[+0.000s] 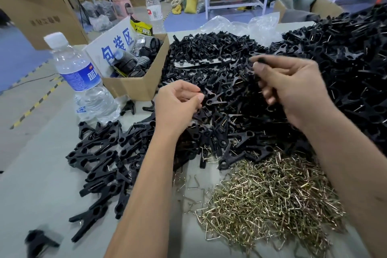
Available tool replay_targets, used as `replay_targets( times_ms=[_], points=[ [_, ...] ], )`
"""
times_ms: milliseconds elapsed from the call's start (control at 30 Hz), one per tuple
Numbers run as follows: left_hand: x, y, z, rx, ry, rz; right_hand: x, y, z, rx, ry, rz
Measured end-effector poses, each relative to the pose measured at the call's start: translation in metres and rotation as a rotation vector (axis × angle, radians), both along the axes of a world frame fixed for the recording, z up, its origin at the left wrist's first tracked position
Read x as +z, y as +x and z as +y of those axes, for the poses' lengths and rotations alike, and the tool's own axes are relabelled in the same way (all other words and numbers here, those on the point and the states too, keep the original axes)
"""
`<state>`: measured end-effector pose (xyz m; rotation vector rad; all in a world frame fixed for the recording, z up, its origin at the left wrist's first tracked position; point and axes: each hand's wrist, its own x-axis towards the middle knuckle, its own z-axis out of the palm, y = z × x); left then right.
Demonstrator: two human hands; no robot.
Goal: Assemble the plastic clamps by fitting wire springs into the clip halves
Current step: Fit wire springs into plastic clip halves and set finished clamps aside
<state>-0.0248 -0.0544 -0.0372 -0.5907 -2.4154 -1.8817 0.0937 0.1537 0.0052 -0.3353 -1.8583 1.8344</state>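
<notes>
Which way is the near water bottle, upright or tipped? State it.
Upright. The water bottle stands on the table with its white cap on top, beside the cardboard box.

Two hands work over the table: the left hand (178,100) and the right hand (291,88). Two clear water bottles stand here, a near bottle (81,77) and a far bottle (154,11). One open cardboard box (134,86) holds black parts, too jumbled to count. The loose black clip halves (230,81) lie in a heap far beyond counting, as do the brass-coloured wire springs (270,192). The assembled clamps (104,157) at the left number a few dozen. One white sign (113,48) leans in the box.
</notes>
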Motion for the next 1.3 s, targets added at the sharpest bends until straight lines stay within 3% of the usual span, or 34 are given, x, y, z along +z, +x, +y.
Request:
replay_targets(
  times_ms=[67,133,200,267,367,567,700,833,1000,1167,1300],
  points=[
    [0.009,-0.016,-0.010,0.180,-0.245,0.065,0.020,-0.013,0.019,-0.273,0.368,-0.086],
    [0.019,-0.033,-0.027,0.352,-0.402,0.065,0.036,-0.028,0.031,-0.397,0.750,-0.288],
    [0.024,-0.052,-0.046,0.460,-0.527,0.046,0.046,-0.040,0.030,-0.437,0.896,-0.396],
    [0.025,-0.066,-0.060,0.477,-0.637,0.017,0.049,-0.057,0.012,-0.424,0.930,-0.346],
    [0.023,-0.075,-0.064,0.418,-0.678,-0.019,0.037,-0.092,-0.035,-0.187,0.978,-0.275],
    [0.018,-0.083,-0.032,0.264,-0.671,0.007,-0.004,-0.157,-0.095,0.213,1.124,-0.414],
    [0.017,-0.093,-0.008,0.267,-0.742,0.127,-0.025,-0.180,-0.118,0.237,1.284,-0.519],
    [0.021,-0.105,0.005,0.169,-0.831,0.216,-0.035,-0.190,-0.109,0.275,1.216,-0.544],
    [0.019,-0.117,0.014,-0.029,-1.106,0.246,-0.028,-0.192,-0.083,0.282,1.248,-0.564],
    [0.012,-0.122,0.013,0.041,-1.022,0.219,-0.031,-0.183,-0.079,0.295,1.320,-0.577],
    [0.012,-0.122,0.013,0.041,-0.987,0.202,-0.028,-0.183,-0.063,0.243,1.061,-0.523]
  ],
)
